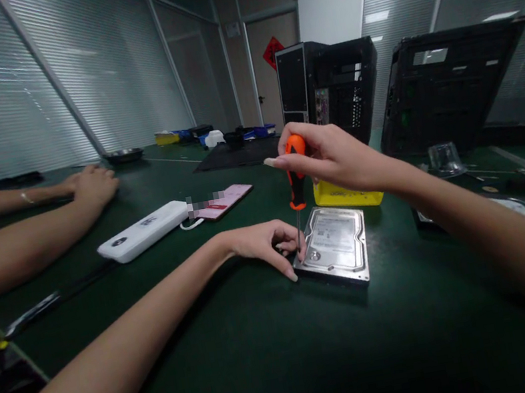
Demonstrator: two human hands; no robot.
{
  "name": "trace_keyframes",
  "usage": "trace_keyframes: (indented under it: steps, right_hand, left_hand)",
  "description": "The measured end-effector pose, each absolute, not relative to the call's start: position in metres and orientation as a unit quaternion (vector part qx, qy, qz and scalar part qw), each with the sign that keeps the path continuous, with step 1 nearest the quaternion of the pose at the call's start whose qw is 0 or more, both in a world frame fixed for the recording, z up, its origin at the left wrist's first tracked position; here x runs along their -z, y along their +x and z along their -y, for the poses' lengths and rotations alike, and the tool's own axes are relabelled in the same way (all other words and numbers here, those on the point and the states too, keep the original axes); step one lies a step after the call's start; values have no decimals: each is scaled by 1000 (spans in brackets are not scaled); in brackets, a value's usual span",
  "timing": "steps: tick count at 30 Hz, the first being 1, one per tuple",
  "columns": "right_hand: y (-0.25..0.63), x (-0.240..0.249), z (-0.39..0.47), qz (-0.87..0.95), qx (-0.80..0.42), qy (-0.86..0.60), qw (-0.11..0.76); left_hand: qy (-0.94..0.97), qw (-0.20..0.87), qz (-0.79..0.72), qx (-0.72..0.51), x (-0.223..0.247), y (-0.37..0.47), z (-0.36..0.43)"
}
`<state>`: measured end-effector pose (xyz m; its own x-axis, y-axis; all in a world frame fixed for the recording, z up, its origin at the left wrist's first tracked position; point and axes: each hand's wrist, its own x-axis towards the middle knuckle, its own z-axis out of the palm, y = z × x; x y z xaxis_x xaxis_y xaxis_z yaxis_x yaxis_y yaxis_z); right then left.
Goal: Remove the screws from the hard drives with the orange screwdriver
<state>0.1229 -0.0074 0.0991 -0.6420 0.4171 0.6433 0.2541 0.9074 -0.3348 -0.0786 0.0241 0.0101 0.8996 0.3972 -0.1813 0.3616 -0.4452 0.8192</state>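
Observation:
A silver hard drive with a white label lies flat on the dark green table. My right hand grips the orange and black handle of a screwdriver from above. Its thin shaft stands nearly upright, pointing down at the drive's left edge. My left hand is curled against that same edge, fingertips beside the shaft and thumb low along the drive's side. The fingers and shaft hide the spot where the screwdriver tip meets the drive.
Behind the drive sits a yellow tray. A white power bank and a phone lie left. Another person's hands rest at far left. A black computer case and a dark panel stand behind; a clear cup is right.

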Motion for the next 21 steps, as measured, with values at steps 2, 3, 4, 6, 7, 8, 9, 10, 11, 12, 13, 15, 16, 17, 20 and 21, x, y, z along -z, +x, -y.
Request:
trace_keyframes:
  steps: [2, 3, 4, 6, 7, 8, 9, 10, 11, 12, 13, 15, 16, 17, 20, 21]
  right_hand:
    - [123, -97, 8, 900, -129, -178, 377]
    - [123, -97, 9, 899, -138, -174, 377]
    - [122, -96, 10, 899, -145, -171, 377]
    - [121, -95, 12, 900, -151, -167, 373]
    - [121, -95, 13, 901, -152, -165, 370]
    - [120, -95, 14, 903, -151, -164, 366]
    - [119, -95, 15, 905, -149, -162, 363]
    - [119, -95, 15, 907, -147, -161, 361]
    - [118, -95, 16, 908, -145, -159, 361]
    - [118, -94, 16, 908, -143, -158, 360]
    - [118, -94, 16, 909, -143, -156, 359]
    - [117, -94, 17, 909, -146, -154, 359]
    - [117, -94, 17, 909, -147, -153, 359]
    - [116, -94, 18, 909, -151, -153, 357]
    - [115, -94, 21, 907, -195, -148, 344]
    - [115, -94, 22, 904, -218, -144, 338]
  left_hand:
    - [849, 477, -228, -16, -10, -79, -24]
    - [849, 477, -229, -14, -10, -79, -24]
    - [849, 476, -230, -12, -11, -79, -24]
    - [849, 476, -231, -11, -12, -79, -23]
    - [849, 474, -231, -12, -13, -79, -22]
    - [851, 471, -232, -13, -14, -78, -21]
    - [852, 469, -231, -14, -14, -78, -21]
    - [854, 466, -230, -15, -15, -78, -20]
    - [856, 463, -229, -15, -15, -78, -20]
    - [858, 461, -227, -16, -15, -78, -20]
    - [859, 459, -227, -17, -15, -78, -20]
    - [859, 459, -226, -20, -15, -78, -20]
    - [859, 459, -225, -20, -15, -78, -20]
    - [859, 460, -224, -19, -15, -78, -20]
    - [858, 460, -229, -9, -16, -78, -20]
    - [857, 459, -233, -6, -16, -77, -19]
